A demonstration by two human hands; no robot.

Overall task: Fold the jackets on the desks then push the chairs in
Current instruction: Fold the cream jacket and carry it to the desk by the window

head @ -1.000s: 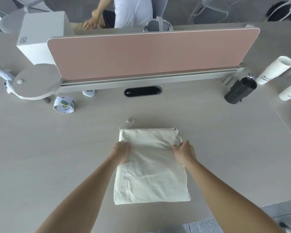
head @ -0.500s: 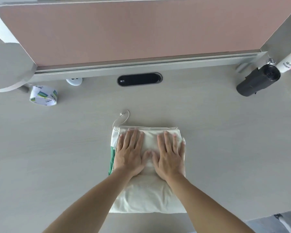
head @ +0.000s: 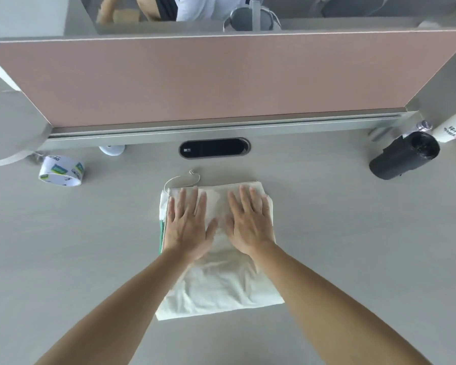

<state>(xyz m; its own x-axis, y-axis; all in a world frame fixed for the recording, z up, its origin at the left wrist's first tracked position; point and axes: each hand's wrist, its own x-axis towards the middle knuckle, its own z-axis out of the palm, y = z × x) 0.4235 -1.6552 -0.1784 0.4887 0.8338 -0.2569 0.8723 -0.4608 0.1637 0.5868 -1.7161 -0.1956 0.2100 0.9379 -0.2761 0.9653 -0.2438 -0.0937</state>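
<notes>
At the frame's centre, on the worktop (head: 63,259), the cream jacket (head: 221,285) lies folded. The left hand (head: 187,225) and right hand (head: 249,223) press its upper half, fingers straight and spread, probably to flatten the fold.

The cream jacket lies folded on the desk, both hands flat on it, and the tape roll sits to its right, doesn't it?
Not quite. In the head view the tape roll sits to the left of the cream jacket, not its right. The rest holds: it lies folded on the desk, left hand and right hand flat on it.
</notes>
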